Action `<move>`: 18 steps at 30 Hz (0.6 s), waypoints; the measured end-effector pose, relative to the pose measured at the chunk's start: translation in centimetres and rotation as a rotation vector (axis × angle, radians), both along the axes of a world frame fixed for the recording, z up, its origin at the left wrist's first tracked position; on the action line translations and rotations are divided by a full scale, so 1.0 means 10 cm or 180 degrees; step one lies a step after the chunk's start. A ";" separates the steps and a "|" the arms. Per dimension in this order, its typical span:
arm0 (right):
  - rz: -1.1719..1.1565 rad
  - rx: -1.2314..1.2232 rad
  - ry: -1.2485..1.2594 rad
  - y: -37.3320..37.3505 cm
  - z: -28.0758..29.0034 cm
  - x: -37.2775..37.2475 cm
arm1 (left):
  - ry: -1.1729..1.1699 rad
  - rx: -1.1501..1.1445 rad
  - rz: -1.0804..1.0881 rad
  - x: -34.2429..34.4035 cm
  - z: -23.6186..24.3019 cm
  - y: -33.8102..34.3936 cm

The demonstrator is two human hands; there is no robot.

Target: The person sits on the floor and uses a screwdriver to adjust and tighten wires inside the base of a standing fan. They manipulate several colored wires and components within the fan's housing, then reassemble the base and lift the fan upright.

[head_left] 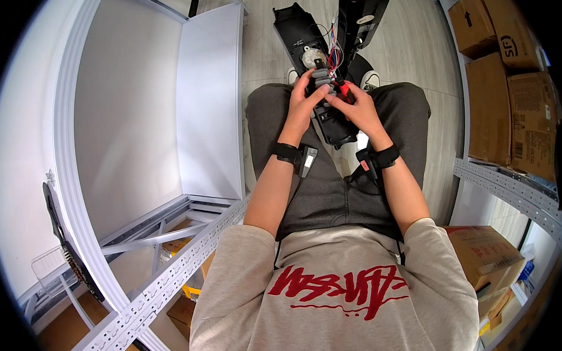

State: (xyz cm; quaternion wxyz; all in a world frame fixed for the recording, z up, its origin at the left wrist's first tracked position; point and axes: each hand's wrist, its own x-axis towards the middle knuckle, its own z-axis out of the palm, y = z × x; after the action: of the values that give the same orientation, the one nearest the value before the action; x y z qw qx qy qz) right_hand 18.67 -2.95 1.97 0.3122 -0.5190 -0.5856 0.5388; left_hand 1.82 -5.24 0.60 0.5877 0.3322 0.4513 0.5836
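A long black plastic housing (335, 125) lies slantwise between my knees. My left hand (301, 105) curls its thumb and fingers around a row of grey rounded pieces (322, 74) at the middle of the housing. My right hand (360, 111) is closed on a red-and-black hand tool (344, 90); its exact kind is hidden by the fingers. The right fingertips also reach the grey pieces, close to my left thumb. Just beyond the left fingers sits a whitish round part (313, 57). Beside it, loose coloured wires (334, 55) stick up in a bundle.
A second black panel (367, 24) stands past the housing on the wood-look floor (416, 59). White metal shelving (210, 103) flanks me on the left. Cardboard boxes (488, 109) fill a rack (510, 186) on the right, with another carton (481, 249) lower down.
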 end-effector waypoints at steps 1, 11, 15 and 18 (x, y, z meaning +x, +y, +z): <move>-0.0009 -0.0042 0.0092 0.01 -0.01 0.00 | 0.0021 0.0024 -0.0033 0.00 0.00 0.00; 0.0390 0.0165 0.0135 0.02 -0.05 0.06 | 0.0222 0.0110 0.0078 0.00 -0.01 0.00; 0.0393 0.0069 0.0187 0.02 -0.03 0.06 | 0.0172 0.0161 0.0068 -0.01 -0.03 0.01; 0.0396 0.0031 0.0226 0.00 0.09 0.04 | -0.0039 0.0131 0.0019 -0.01 0.00 0.01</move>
State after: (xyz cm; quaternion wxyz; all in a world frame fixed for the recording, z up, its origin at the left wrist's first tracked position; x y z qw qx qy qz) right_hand 19.08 -2.91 2.85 0.3012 -0.4606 -0.6079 0.5724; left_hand 1.70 -5.15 0.60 0.5817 0.3394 0.4366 0.5965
